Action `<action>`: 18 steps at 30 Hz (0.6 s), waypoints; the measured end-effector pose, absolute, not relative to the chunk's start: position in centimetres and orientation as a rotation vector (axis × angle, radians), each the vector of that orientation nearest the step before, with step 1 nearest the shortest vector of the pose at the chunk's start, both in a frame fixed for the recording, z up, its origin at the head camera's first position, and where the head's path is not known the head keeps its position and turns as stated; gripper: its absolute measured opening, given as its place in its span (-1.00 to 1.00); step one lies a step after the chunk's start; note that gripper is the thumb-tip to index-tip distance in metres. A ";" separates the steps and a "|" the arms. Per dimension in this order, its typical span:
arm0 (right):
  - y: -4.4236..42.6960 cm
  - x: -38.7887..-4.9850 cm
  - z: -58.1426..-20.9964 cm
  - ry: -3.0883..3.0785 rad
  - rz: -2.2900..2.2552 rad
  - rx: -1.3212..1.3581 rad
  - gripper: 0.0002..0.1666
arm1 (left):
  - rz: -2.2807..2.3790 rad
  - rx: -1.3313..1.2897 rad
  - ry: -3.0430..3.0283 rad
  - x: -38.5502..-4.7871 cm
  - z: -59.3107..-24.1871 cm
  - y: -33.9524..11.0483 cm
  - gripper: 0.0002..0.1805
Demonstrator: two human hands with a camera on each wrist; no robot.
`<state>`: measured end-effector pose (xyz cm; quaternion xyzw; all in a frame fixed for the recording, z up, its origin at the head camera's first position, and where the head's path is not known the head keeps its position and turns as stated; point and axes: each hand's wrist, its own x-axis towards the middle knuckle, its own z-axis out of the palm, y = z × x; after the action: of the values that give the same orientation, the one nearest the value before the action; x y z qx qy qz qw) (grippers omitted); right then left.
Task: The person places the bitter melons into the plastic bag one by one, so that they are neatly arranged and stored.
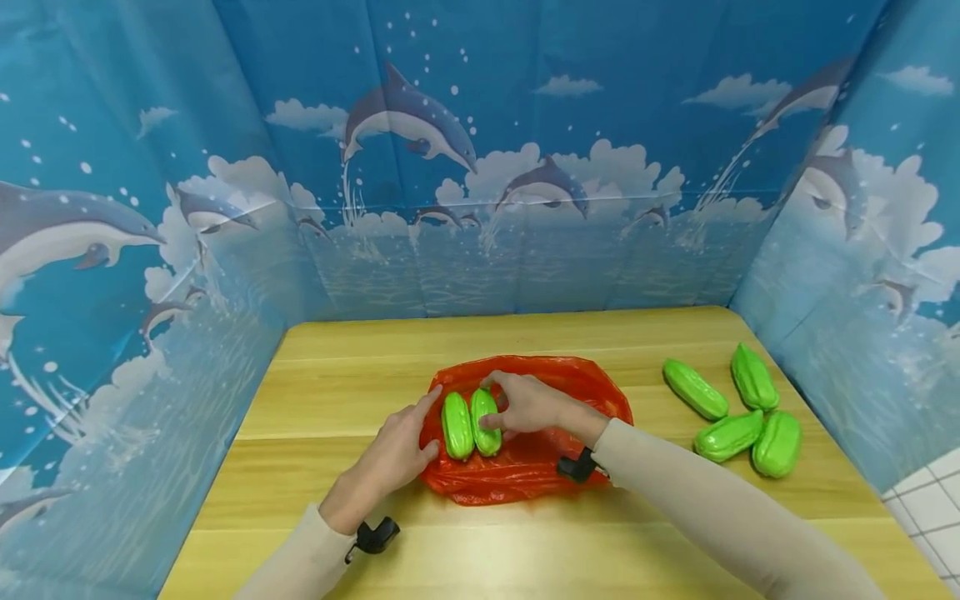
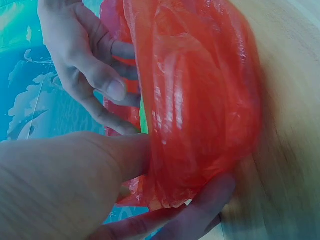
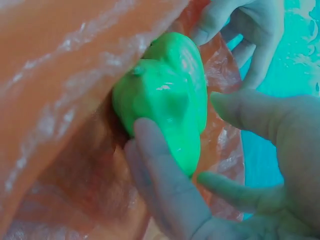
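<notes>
1. One red plastic bag (image 1: pixel 525 490): frame centre.
2. Six glossy green oblong gourds (image 1: pixel 457 427): two bagged, four at frame right.
3. Left hand (image 1: pixel 395 446): pinching bag's left rim.
4. Right hand (image 1: pixel 532 402): fingers loosely parted around one bagged gourd.

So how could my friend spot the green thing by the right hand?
Start at the wooden table, then find the red bag on it. Inside, look for the green vegetable by the right hand; its green twin lies closer to the left hand.
</notes>
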<state>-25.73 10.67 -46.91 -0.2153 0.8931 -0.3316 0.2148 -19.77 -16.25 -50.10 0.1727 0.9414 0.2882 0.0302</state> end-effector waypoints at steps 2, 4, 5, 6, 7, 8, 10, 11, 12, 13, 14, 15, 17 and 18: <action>10.8 -25.3 -47.1 2.440 -0.937 -0.552 -0.19 | 0.889 0.522 2.896 -19.5 -50.2 -16.4 -0.02; 11.0 -25.1 -47.1 2.425 -0.950 -0.507 -0.17 | 0.894 0.518 2.893 -19.4 -50.3 -16.3 -0.02; 11.2 -25.1 -47.0 2.424 -0.951 -0.480 -0.16 | 0.895 0.517 2.895 -19.4 -50.2 -16.2 -0.02; 11.4 -25.0 -46.9 2.425 -0.947 -0.459 -0.13 | 0.888 0.514 2.900 -19.5 -50.1 -16.1 -0.02; 11.7 -24.9 -46.8 2.419 -0.952 -0.452 -0.12 | 0.882 0.512 2.900 -19.4 -50.1 -16.1 -0.02; 11.9 -24.8 -46.6 2.416 -0.959 -0.450 -0.12 | 0.875 0.510 2.900 -19.4 -50.1 -16.0 -0.02; 12.4 -24.5 -46.2 2.422 -0.971 -0.459 -0.13 | 0.867 0.506 2.899 -19.4 -50.0 -15.9 -0.02; 12.8 -24.3 -46.0 2.422 -0.986 -0.464 -0.15 | 0.865 0.503 2.900 -19.4 -50.0 -15.8 -0.02; 13.1 -24.2 -45.8 2.425 -1.001 -0.470 -0.16 | 0.868 0.500 2.898 -19.4 -49.9 -15.8 -0.02; 13.5 -24.0 -45.6 2.425 -1.022 -0.472 -0.18 | 0.870 0.494 2.894 -19.5 -49.9 -15.8 -0.02; 13.9 -23.9 -45.4 2.425 -1.045 -0.473 -0.20 | 0.868 0.488 2.893 -19.5 -49.8 -15.8 -0.02; 14.3 -23.7 -45.2 2.424 -1.069 -0.474 -0.22 | 0.864 0.481 2.893 -19.5 -49.8 -15.8 -0.02; 15.2 -23.5 -44.8 2.411 -1.128 -0.476 -0.26 | 0.859 0.466 2.892 -19.5 -49.8 -15.7 -0.02; 15.7 -23.4 -44.6 2.407 -1.153 -0.480 -0.27 | 0.856 0.458 2.890 -19.6 -49.7 -15.7 -0.02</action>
<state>-23.43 15.68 -44.57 -0.1729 0.8672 -0.4155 0.2132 -19.55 -15.69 -49.72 0.1500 0.9469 0.2806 0.0463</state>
